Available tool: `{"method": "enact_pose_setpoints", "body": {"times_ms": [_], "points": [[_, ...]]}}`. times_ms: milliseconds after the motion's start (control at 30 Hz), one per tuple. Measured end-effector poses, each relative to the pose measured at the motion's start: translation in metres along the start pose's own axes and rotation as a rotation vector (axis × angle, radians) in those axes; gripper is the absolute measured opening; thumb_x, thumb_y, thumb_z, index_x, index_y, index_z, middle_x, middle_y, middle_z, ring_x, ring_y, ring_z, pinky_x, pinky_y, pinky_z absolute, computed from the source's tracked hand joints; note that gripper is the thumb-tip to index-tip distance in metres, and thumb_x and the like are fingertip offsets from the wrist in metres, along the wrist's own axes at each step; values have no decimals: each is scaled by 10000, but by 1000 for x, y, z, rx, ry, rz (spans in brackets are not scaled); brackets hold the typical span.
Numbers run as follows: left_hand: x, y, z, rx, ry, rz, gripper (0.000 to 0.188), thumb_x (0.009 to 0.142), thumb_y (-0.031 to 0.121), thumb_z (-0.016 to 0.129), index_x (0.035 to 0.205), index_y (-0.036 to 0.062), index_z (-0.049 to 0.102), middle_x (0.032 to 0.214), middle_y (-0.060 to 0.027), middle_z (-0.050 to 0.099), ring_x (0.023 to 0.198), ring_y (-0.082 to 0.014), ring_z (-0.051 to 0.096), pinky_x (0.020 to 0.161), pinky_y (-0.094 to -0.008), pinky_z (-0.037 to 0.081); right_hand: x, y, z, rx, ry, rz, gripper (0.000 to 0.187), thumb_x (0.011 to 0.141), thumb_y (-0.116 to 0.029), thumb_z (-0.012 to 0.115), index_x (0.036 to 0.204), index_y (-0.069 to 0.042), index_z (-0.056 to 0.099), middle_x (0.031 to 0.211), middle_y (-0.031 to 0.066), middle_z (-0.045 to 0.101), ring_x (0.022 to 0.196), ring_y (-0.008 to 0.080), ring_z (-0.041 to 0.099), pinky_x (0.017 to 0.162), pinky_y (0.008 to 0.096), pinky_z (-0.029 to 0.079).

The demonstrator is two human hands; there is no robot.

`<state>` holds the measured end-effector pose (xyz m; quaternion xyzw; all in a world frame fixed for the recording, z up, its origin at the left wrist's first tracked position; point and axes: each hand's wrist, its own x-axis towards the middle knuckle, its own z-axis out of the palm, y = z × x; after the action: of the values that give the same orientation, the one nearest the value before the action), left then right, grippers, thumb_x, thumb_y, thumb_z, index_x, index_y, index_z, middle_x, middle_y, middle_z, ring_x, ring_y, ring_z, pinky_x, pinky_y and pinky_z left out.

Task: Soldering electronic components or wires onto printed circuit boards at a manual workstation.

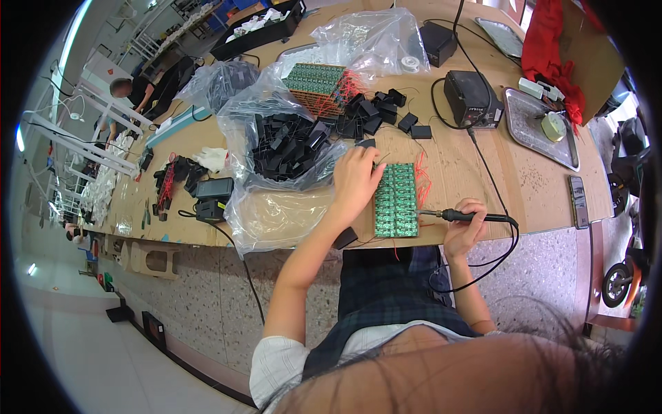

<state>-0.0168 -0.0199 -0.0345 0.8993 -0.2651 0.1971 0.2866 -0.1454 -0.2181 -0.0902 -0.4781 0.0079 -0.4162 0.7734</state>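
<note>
A green circuit board panel [395,200], with many small repeated circuits, lies at the table's near edge. My left hand [355,181] is at its upper left corner, fingers bent and closed at a small black box [366,143], mostly hidden behind the fingertips. The thumb reaches over the board's edge. My right hand [466,229] is closed round the black handle of a soldering iron [455,215]. The iron's metal tip points left and meets the board's right side. Red wires [423,181] stick out beside the board.
A plastic bag of black boxes [286,148] lies left of the board. Farther back are stacked green boards [314,86] with red wires. A black soldering station [473,100], a metal tray [541,131] and a phone [578,201] are to the right. The iron's cable loops beside my right hand.
</note>
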Motion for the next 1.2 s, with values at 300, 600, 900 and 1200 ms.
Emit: {"method": "enact_pose_setpoints", "body": {"times_ms": [300,600,900,1200], "points": [[10,-21,21,134,-96,18,124,846,139,711,884,63,620,857,-94,648,815,-298,636,708,-420,495,0,0,-1,-15,-8,20,353,1091,-310,380,871,-52,477,847,83,487,724,142,431,626,263,378],[-30,-39,-53,-645,655,-388,114,1066,115,457,1085,3,453,913,-66,575,888,-156,621,864,-311,511,2,2,3,-36,6,-20,357,1091,-317,375,869,-56,473,857,80,482,727,143,423,629,258,371],[-97,-3,-44,-133,84,-21,53,915,35,651,950,33,612,911,-102,625,796,-258,589,749,-350,476,-17,5,17,-63,-127,77,340,1090,-316,369,917,-53,497,877,85,495,700,123,445,594,241,379],[-106,12,-42,49,-155,175,106,845,87,703,936,87,648,895,-30,642,856,-225,607,895,-388,402,-22,11,12,-113,-332,-55,342,1077,-306,398,927,-21,513,887,118,512,729,157,496,628,268,436]]}}
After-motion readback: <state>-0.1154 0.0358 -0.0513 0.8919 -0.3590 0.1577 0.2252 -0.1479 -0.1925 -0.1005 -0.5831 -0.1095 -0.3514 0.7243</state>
